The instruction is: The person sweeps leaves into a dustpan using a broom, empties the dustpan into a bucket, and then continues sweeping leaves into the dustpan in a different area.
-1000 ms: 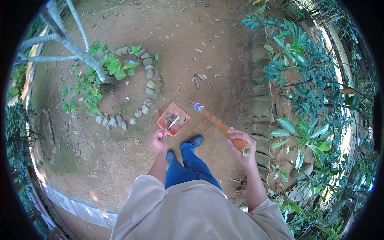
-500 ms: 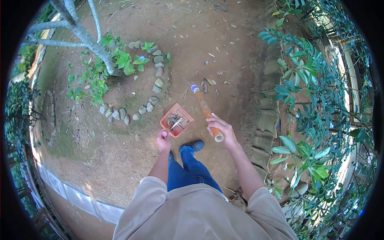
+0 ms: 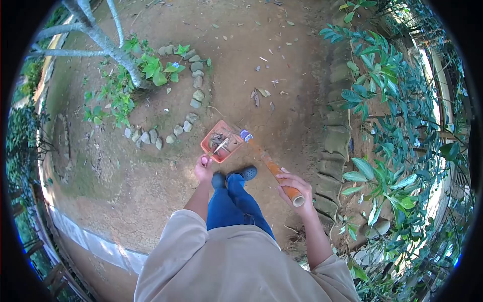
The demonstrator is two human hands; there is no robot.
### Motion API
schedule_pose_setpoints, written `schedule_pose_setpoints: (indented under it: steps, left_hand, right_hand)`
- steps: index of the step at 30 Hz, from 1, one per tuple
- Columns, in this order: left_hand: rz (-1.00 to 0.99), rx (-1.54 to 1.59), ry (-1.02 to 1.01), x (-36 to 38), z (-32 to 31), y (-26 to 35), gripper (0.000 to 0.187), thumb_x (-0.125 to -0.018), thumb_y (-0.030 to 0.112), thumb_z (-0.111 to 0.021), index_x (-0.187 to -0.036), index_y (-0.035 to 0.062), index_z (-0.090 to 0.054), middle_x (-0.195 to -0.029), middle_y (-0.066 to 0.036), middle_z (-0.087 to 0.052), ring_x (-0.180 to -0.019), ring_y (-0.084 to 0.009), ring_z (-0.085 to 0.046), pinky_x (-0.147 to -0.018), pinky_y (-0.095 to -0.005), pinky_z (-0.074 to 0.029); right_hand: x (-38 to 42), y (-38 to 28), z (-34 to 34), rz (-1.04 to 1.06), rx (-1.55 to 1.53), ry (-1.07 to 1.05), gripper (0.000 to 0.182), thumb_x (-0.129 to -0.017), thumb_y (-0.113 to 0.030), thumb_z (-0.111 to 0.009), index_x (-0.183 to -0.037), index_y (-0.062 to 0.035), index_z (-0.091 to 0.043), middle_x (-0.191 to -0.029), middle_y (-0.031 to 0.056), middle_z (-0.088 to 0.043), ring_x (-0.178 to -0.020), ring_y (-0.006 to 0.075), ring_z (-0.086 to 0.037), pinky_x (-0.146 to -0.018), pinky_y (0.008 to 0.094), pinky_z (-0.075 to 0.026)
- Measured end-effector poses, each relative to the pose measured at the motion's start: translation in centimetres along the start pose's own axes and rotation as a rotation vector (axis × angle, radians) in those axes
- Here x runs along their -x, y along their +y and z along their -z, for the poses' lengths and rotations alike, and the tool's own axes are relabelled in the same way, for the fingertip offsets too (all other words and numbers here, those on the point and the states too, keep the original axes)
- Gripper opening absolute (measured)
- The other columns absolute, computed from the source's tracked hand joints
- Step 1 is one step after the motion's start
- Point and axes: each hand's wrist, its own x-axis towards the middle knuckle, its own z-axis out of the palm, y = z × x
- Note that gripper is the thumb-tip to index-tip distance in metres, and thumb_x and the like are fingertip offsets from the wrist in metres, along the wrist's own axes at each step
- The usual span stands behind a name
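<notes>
My left hand (image 3: 204,169) is closed round the pink-tipped handle of a red-orange dustpan (image 3: 233,153), which is at the ground in front of my feet. Dry leaves and a pale stick (image 3: 220,146) lie in the pan. My right hand (image 3: 296,189) grips a thick orange-brown pole (image 3: 271,165) near its open, hollow end. The pole slants up and left to a purple and white band (image 3: 246,135) beside the pan's right edge. Thin bristles past the band are hard to make out against the pan.
A tree trunk (image 3: 130,68) and green plants stand at upper left inside a curve of stones (image 3: 196,94). Dry leaves (image 3: 256,96) lie on the dirt ahead. Ridged edging (image 3: 336,146) and leafy shrubs (image 3: 385,146) run along the right.
My right hand has moved down and right, drawing the pole's banded end back toward the pan. The dustpan sits slightly higher in view, still held by my left hand.
</notes>
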Motion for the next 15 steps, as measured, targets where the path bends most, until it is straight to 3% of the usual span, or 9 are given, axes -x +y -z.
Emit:
schedule_pose_setpoints:
  steps: [2,5,8,15]
  left_hand:
    - [0.013,-0.014,-0.038,-0.2,0.1,-0.6,0.034,-0.086,0.003,-0.076,-0.118,0.0056,-0.064,-0.105,-0.009,-0.071,-0.100,-0.0194,-0.068,-0.091,-0.0341,-0.053]
    - [-0.050,-0.107,-0.023,-0.5,0.4,-0.7,0.032,-0.085,0.013,-0.078,-0.116,0.0116,-0.069,-0.101,-0.011,-0.073,-0.094,-0.0228,-0.070,-0.087,-0.0371,-0.053]
    - [-0.063,-0.091,-0.048,0.4,1.4,2.6,0.032,-0.085,0.014,-0.078,-0.116,0.0114,-0.069,-0.102,-0.012,-0.073,-0.094,-0.0251,-0.070,-0.086,-0.0381,-0.054]
    - [-0.070,-0.143,-0.104,-0.6,1.4,1.8,0.033,-0.085,0.013,-0.078,-0.117,0.0116,-0.068,-0.102,-0.014,-0.073,-0.094,-0.0264,-0.070,-0.086,-0.0383,-0.054]
  right_hand:
    - [1.8,-0.9,0.6,-0.020,-0.024,0.095,0.017,-0.078,0.006,-0.076,-0.090,-0.0030,-0.069,-0.111,0.0134,-0.073,-0.115,0.0343,-0.068,-0.102,0.0454,-0.053]
    - [3.4,-1.8,0.5,-0.030,-0.016,0.194,0.018,-0.077,0.007,-0.077,-0.090,-0.0028,-0.069,-0.111,0.0135,-0.073,-0.115,0.0341,-0.068,-0.102,0.0450,-0.053]
    - [4.5,-2.0,-0.2,-0.028,0.018,0.249,0.019,-0.077,0.006,-0.077,-0.091,-0.0027,-0.068,-0.112,0.0139,-0.072,-0.115,0.0341,-0.068,-0.102,0.0444,-0.053]
    - [2.7,1.4,-4.1,-0.013,0.148,0.225,0.019,-0.078,0.005,-0.077,-0.092,-0.0035,-0.066,-0.113,0.0129,-0.072,-0.117,0.0352,-0.066,-0.104,0.0447,-0.052]
